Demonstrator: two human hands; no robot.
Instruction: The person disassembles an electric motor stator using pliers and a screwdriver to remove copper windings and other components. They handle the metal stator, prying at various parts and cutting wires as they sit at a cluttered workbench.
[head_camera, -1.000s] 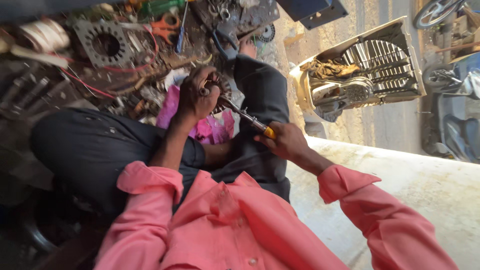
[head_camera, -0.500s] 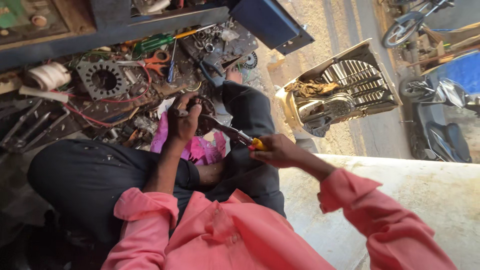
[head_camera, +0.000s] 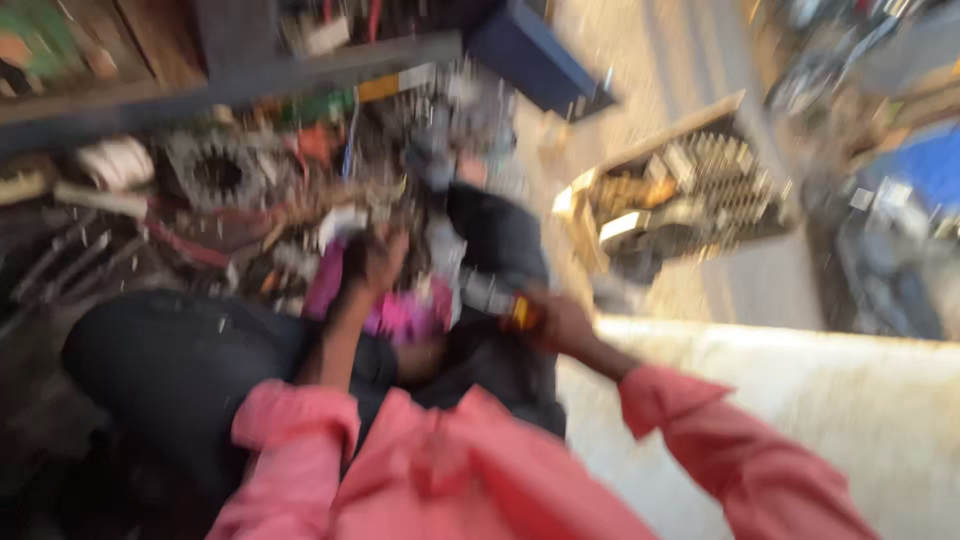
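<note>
The picture is heavily blurred by motion. My left hand (head_camera: 375, 262) is closed around a small dark metal part held over a pink cloth (head_camera: 400, 312) on my lap. My right hand (head_camera: 560, 322) grips the yellow-and-black handle of a screwdriver (head_camera: 500, 305), whose shaft points left toward the part in my left hand. Both arms wear pink sleeves, and my legs in dark trousers are folded under the hands.
A heap of metal parts, a toothed sprocket (head_camera: 215, 172), wires and tools lies beyond my knees. A cardboard box holding a finned metal piece (head_camera: 690, 190) stands on the ground at right. A pale concrete ledge (head_camera: 800, 390) runs under my right arm.
The view has swung and blurred. Both hands keep their hold, the screwdriver still set against the part; they sit slightly lower in the picture than before.
</note>
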